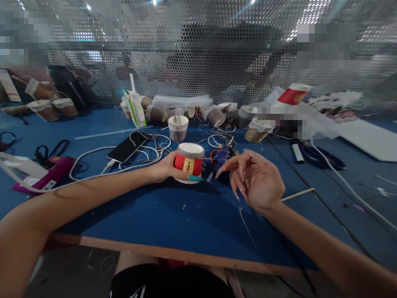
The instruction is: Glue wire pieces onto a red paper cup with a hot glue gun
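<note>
My left hand (169, 167) is wrapped round a red paper cup (192, 164) with a yellow label, its thumb with a teal nail across the front. The cup stands upright with its white mouth facing up. Grey-brown twine (190, 151) circles the cup below the rim, and a thin strand runs off rightward toward my right hand (256, 176). That hand is turned palm up just right of the cup, fingers bent, with the strand seeming to pass between them; the exact grip is hard to see. A dark blue tangled bundle (223, 155) lies behind the fingers.
Behind stand a twine-wrapped cup (178, 130) and another wrapped cup (258, 130), among several others. A phone (127, 148) with a white cable (93, 154) and a purple power strip (46, 176) lie left. A wooden stick (297, 194) and blue-handled pliers (322, 158) lie right.
</note>
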`<state>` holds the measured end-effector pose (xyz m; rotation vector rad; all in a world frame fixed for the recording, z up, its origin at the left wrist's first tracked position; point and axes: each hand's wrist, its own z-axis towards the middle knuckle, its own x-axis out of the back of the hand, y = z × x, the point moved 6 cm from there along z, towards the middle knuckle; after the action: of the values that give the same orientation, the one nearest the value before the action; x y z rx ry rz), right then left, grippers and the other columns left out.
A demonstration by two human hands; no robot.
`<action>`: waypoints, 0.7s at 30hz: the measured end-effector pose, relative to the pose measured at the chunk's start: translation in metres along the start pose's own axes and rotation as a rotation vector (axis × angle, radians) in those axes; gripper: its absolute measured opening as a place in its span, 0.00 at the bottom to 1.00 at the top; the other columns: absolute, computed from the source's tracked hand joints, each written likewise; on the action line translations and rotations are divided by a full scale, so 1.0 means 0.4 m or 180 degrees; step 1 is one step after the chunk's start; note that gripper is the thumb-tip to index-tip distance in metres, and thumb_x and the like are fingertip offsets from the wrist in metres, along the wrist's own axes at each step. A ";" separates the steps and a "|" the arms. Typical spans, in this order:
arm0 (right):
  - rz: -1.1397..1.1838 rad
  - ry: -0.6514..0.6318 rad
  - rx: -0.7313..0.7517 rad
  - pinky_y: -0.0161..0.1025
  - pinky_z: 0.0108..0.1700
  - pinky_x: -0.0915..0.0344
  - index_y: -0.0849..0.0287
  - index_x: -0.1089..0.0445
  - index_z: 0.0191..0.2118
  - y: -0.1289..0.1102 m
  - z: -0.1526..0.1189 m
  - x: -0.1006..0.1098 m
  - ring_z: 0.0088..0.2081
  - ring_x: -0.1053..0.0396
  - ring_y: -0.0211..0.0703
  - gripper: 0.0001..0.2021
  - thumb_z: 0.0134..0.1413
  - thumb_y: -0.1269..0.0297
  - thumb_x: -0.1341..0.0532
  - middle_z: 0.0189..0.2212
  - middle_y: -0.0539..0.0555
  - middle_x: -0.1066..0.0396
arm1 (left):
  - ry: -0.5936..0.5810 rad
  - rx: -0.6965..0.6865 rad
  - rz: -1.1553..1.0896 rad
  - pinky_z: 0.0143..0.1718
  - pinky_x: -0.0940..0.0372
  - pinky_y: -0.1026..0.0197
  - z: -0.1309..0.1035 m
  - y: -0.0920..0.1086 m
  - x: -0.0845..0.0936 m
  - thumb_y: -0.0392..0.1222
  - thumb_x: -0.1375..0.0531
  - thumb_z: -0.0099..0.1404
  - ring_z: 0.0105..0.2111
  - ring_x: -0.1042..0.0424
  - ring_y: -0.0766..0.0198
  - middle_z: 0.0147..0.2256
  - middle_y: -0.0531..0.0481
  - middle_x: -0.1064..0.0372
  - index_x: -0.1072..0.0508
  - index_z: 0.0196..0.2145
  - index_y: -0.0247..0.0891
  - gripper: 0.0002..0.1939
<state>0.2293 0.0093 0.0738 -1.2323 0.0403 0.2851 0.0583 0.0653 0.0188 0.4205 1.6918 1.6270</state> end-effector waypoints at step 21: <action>0.0191 0.0197 -0.0146 0.35 0.09 0.43 0.56 0.37 0.24 -0.003 -0.002 -0.001 0.09 0.45 0.31 0.17 0.58 0.51 0.43 0.35 0.55 0.20 | -0.0044 0.0104 -0.0197 0.44 0.30 0.55 -0.001 0.003 -0.005 0.37 0.24 0.39 0.34 0.24 0.61 0.35 0.47 0.21 0.24 0.40 0.36 0.28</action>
<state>0.2291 0.0083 0.0747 -1.2868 0.1248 0.3014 0.0589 0.0638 0.0203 0.3908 1.7064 1.5506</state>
